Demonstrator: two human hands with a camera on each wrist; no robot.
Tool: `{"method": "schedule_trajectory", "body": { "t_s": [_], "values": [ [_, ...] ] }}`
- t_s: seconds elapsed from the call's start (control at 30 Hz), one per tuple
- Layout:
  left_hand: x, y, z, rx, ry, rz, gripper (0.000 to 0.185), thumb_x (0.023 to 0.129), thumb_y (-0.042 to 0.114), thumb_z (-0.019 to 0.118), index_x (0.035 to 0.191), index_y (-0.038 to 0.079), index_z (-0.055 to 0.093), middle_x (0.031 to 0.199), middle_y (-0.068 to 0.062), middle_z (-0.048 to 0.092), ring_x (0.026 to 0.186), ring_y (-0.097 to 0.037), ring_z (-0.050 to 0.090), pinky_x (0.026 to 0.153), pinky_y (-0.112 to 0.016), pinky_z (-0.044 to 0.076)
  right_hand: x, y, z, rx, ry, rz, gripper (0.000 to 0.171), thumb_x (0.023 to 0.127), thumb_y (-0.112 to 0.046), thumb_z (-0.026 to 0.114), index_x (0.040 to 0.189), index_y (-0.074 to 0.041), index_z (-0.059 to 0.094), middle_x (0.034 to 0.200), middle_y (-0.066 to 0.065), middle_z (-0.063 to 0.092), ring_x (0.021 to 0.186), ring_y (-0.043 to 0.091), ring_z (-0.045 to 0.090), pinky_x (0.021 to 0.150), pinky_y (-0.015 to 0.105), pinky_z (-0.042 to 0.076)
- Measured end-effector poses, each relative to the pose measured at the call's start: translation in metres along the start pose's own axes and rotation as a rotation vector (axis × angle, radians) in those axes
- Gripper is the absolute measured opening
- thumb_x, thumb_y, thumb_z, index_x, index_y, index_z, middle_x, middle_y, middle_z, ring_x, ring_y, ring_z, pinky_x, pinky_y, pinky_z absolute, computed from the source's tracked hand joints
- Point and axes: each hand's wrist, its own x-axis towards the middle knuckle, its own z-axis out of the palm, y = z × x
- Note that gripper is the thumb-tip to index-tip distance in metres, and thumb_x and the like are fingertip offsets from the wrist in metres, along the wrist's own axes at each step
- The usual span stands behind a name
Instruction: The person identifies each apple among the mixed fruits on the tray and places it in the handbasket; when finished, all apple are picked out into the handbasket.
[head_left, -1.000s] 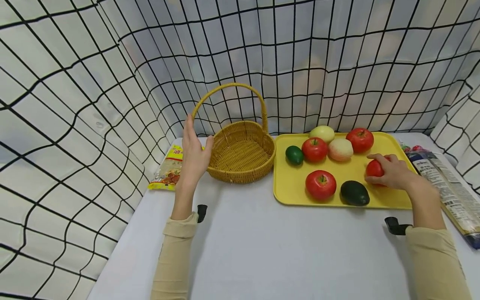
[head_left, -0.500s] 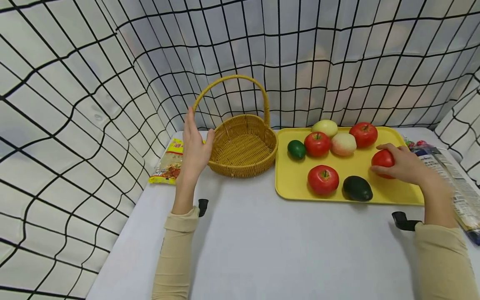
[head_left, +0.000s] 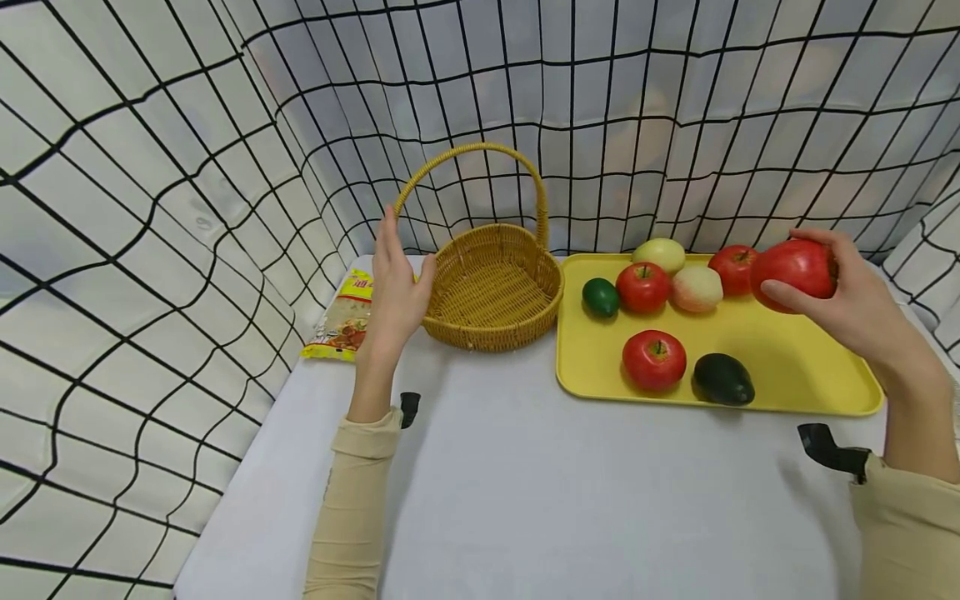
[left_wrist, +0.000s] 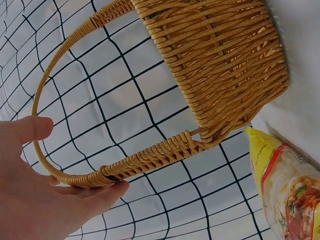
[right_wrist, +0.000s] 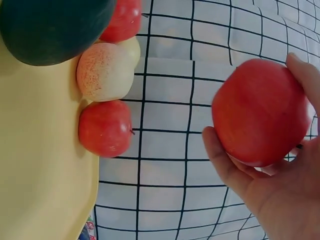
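My right hand [head_left: 877, 312] grips a red apple [head_left: 793, 273], raised above the right part of the yellow tray [head_left: 813, 367]. In the right wrist view the thumb and fingers lie round the apple's sides. At the wicker basket [head_left: 491, 336], my left hand [head_left: 397, 292] is upright with straight fingers beside the arched handle [left_wrist: 145, 161]. The left wrist view has these fingers along the handle's outer side, the thumb apart from them. Inside the basket only bare weave shows.
On the tray are more red apples [head_left: 654, 360], a pale peach [head_left: 697, 289], a yellow-green fruit [head_left: 659, 255], a dark avocado [head_left: 723, 380] and a small green fruit [head_left: 601, 297]. A food packet [head_left: 345, 321] lies left of the basket. Black netting [head_left: 600, 125] surrounds the table.
The right hand has closed round the apple and lifted it off the tray, up and to the right. The left hand stays at the basket handle. The head view has shifted slightly.
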Motion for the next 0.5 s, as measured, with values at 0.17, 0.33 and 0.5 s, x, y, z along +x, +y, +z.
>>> {"method": "schedule_trajectory", "body": {
  "t_s": [0.17, 0.33, 0.5],
  "values": [
    [0.0, 0.0, 0.002, 0.003, 0.0, 0.01, 0.083, 0.107, 0.032, 0.051, 0.166, 0.024, -0.006, 0.175, -0.01, 0.001, 0.161, -0.033, 0.01, 0.129, -0.057, 0.02, -0.002, -0.006, 0.001, -0.013, 0.092, -0.017, 0.086, 0.095, -0.038, 0.07, 0.16, -0.04, 0.014, 0.159, 0.024, 0.03, 0.133, 0.045, 0.032, 0.074, 0.004, 0.039],
    [0.001, 0.0, 0.003, -0.004, -0.011, 0.017, 0.082, 0.107, 0.033, 0.051, 0.167, 0.021, -0.005, 0.175, -0.009, 0.001, 0.162, -0.03, 0.007, 0.129, -0.056, 0.018, -0.002, -0.014, 0.003, -0.02, 0.184, -0.075, 0.092, 0.092, -0.029, 0.075, 0.158, -0.047, 0.013, 0.161, 0.018, 0.033, 0.138, 0.04, 0.034, 0.08, 0.003, 0.039],
    [0.001, -0.001, -0.002, 0.02, 0.0, 0.004, 0.082, 0.107, 0.033, 0.05, 0.166, 0.025, -0.006, 0.175, -0.008, 0.003, 0.161, -0.032, 0.012, 0.126, -0.058, 0.026, 0.001, -0.034, 0.029, 0.01, 0.153, -0.18, 0.093, 0.088, -0.027, 0.081, 0.157, -0.043, 0.02, 0.155, 0.019, 0.04, 0.13, 0.038, 0.044, 0.079, 0.005, 0.044]
  ]
}}
